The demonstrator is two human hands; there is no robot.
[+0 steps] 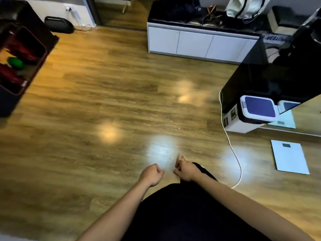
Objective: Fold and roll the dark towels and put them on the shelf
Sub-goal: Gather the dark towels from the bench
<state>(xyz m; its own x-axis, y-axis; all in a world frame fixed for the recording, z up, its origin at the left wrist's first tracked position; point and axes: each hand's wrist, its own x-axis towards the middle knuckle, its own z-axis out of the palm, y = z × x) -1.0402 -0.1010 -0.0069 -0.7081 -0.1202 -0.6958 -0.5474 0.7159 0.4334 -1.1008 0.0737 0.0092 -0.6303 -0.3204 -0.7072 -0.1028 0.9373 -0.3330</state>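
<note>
Both hands hang low over the floor, near each other but apart; the left hand [151,173] is clenched on nothing, and the right hand [185,171] is curled too, though whether it pinches anything cannot be told; bare forearms run back to dark clothing [182,214] at the bottom edge.

No dark towel can be picked out for certain; the dark heap on the bench is too blurred to name.

At the left edge stands a dark open-topped bin [20,66], rounded at its corners, with red shapes and a green ball [16,63] inside; by the right edge sits a small white bin [250,117] with a blue lid, closed, its contents hidden.

Along the far wall runs a low bench [196,44] with flat white doors and a glossy black padded top; a pale bag with dark stripes [243,7] and the dark heap [177,9] rest on that top.

A black glossy panel [260,80] leans in on the right; a white cable [231,145] snakes beside it; a flat pale square scale [290,159] lies near the right edge.

The floor [104,93] is warm wood-grain plank, shiny, with bright patches of reflected light.
</note>
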